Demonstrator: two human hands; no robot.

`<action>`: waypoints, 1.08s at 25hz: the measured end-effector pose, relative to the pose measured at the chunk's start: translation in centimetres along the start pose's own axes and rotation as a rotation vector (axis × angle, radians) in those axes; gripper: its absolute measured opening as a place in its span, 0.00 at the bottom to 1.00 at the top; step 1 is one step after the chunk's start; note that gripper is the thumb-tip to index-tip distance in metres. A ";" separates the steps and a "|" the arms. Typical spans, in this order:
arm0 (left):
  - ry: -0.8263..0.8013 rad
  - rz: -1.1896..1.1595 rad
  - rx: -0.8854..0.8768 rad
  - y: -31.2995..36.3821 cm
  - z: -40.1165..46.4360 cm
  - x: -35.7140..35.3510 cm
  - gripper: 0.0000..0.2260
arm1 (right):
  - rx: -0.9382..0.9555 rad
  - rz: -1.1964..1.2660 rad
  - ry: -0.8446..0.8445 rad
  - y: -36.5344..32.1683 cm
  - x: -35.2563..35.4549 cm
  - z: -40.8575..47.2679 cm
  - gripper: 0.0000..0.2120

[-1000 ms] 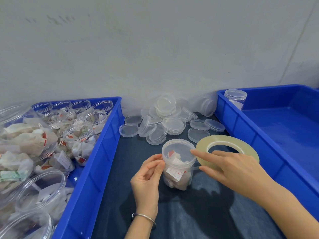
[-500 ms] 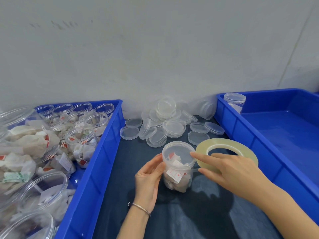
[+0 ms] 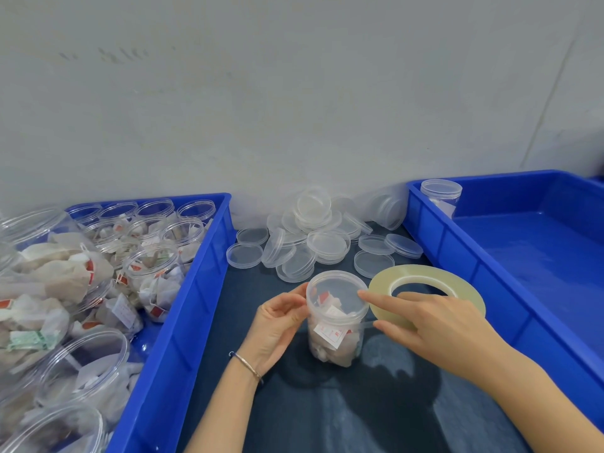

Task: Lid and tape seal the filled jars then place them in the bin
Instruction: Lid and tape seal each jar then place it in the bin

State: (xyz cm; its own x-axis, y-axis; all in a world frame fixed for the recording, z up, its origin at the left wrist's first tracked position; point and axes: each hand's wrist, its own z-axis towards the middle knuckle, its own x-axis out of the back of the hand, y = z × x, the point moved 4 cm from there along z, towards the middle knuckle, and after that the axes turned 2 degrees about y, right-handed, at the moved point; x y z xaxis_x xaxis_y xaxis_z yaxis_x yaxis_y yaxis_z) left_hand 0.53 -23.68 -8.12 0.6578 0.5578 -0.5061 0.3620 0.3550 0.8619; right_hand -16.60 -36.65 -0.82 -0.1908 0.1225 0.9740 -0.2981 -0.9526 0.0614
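A clear lidded jar (image 3: 335, 325) filled with tea-bag packets stands upright on the dark table between my hands. My left hand (image 3: 277, 325) touches its left side just under the lid, fingertips pinching there. My right hand (image 3: 434, 325) grips a large flat roll of clear tape (image 3: 464, 289) beside the jar, index finger resting on the lid's right rim. A thin strip of tape runs from the roll to the jar's side. One sealed jar (image 3: 441, 194) stands in the back left corner of the right blue bin (image 3: 490, 266).
A left blue bin (image 3: 196, 289) holds several open filled jars. Loose clear lids (image 3: 313, 243) lie piled at the back of the table against the grey wall.
My left hand has shifted slightly up along the jar's left side. The right hand and tape roll stay beside the jar. The camera has tilted a little.
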 end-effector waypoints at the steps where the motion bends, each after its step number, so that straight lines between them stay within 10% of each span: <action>1: 0.035 0.000 0.000 -0.1 0.1 0.1 0.07 | -0.003 0.009 0.003 0.0 0.0 0.0 0.23; 5: 0.149 0.203 -0.175 -0.2 -1.2 0.6 0.11 | -0.012 0.039 0.025 -0.3 0.0 0.0 0.22; 9: -0.026 0.588 -0.277 -1.6 -2.4 -2.1 0.43 | 0.004 0.011 0.051 -0.4 0.0 0.2 0.24; 16: 0.087 0.748 -0.297 -0.4 -1.3 -2.4 0.33 | 0.025 -0.059 0.018 1.7 -0.1 -0.1 0.45; 21: 0.004 0.721 -0.242 0.1 -1.0 -1.4 0.32 | -0.010 -0.068 -0.076 3.4 0.5 -1.1 0.23; 27: -0.062 0.720 -0.208 0.4 -1.1 -0.9 0.33 | -0.157 -0.069 -0.031 5.8 0.8 -0.7 0.19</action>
State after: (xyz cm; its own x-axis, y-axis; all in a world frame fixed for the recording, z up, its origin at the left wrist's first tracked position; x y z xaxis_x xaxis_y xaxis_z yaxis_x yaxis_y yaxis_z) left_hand -0.61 -23.24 -7.33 0.7231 0.6644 0.1888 -0.3004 0.0564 0.9521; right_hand -19.17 -41.86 0.19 -0.1364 0.1755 0.9750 -0.4528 -0.8864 0.0963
